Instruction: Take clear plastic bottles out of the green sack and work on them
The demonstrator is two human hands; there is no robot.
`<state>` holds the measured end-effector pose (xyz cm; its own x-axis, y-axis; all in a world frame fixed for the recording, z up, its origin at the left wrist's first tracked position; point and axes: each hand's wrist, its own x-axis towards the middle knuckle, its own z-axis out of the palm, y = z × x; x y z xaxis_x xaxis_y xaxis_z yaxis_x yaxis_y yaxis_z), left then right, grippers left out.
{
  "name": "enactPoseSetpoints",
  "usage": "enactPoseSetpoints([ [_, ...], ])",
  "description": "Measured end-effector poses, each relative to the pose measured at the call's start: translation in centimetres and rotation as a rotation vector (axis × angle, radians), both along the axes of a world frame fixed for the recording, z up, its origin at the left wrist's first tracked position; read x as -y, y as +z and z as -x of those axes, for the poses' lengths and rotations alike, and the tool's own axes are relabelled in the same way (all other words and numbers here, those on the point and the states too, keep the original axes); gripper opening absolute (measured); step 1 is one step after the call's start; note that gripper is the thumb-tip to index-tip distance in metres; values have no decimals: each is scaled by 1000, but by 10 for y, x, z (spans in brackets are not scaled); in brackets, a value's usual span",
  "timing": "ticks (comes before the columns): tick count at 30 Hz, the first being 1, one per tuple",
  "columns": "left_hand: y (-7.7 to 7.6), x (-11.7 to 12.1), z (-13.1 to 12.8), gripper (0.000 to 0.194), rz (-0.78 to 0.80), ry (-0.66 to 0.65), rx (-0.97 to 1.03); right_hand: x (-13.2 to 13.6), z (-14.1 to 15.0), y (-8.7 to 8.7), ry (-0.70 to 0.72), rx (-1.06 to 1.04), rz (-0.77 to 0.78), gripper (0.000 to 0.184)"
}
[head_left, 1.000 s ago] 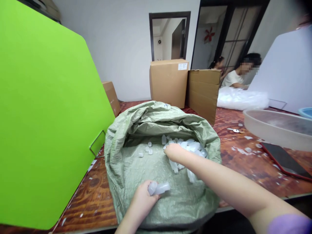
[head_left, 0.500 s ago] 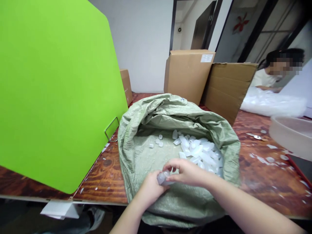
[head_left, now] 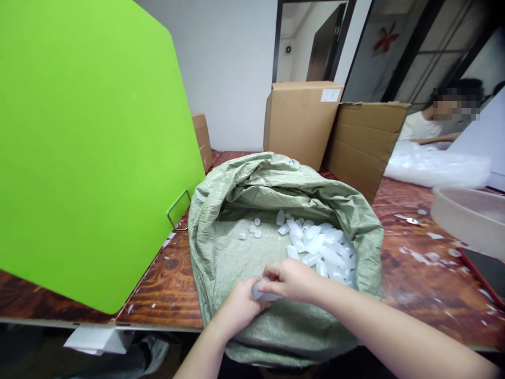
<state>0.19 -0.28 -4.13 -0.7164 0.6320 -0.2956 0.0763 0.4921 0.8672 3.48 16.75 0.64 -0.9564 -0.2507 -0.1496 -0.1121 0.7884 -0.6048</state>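
My left hand (head_left: pixel 241 304) is wrapped round a translucent whitish plastic piece (head_left: pixel 259 291) over the front of a green woven sack. From the right, my right hand (head_left: pixel 291 280) closes its thumb and fingers on the same piece, hiding part of it. What kind of piece it is, I cannot make out. The sack (head_left: pixel 209 247) lies with its mouth rolled wide. Inside, a heap of pale translucent plastic pieces (head_left: pixel 315 243) fills the right side, just beyond my right hand. Several small white caps or plugs (head_left: pixel 252 228) lie apart on the sack's left floor.
A big green board (head_left: pixel 90 158) with a wire stand (head_left: pixel 179 213) rises on the left. Cardboard boxes (head_left: pixel 302 121) are behind the sack. A round translucent tub (head_left: pixel 465 216), a small metal tool (head_left: pixel 412 220) and scraps lie right. A person (head_left: pixel 422 126) is at the far right.
The right hand's fingers have come down and closed over the top of the plastic piece. The view has shifted slightly; the heap and sack look the same.
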Motion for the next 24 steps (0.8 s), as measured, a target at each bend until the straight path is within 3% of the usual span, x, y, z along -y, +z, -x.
enactPoseSetpoints([
  [3, 0, 1, 0, 27, -17, -23, -3, 1, -1, 0, -6, -19, -22, 33],
  [7, 4, 3, 2, 27, -43, -77, -4, -6, -3, -4, 226, -124, 114, 19],
  [11, 7, 5, 5, 27, -78, -142, 46, -12, -1, -10, 358, -176, 217, 24],
  [18, 3, 11, 7, 25, -148, -177, 115, -11, -3, -4, 434, -127, 165, 29],
  [21, 3, 12, 6, 28, -146, -216, 116, -9, -9, 1, 417, -109, 138, 31],
  [24, 5, 10, 3, 33, -142, -179, 60, -4, -13, 3, 257, -86, 114, 41],
])
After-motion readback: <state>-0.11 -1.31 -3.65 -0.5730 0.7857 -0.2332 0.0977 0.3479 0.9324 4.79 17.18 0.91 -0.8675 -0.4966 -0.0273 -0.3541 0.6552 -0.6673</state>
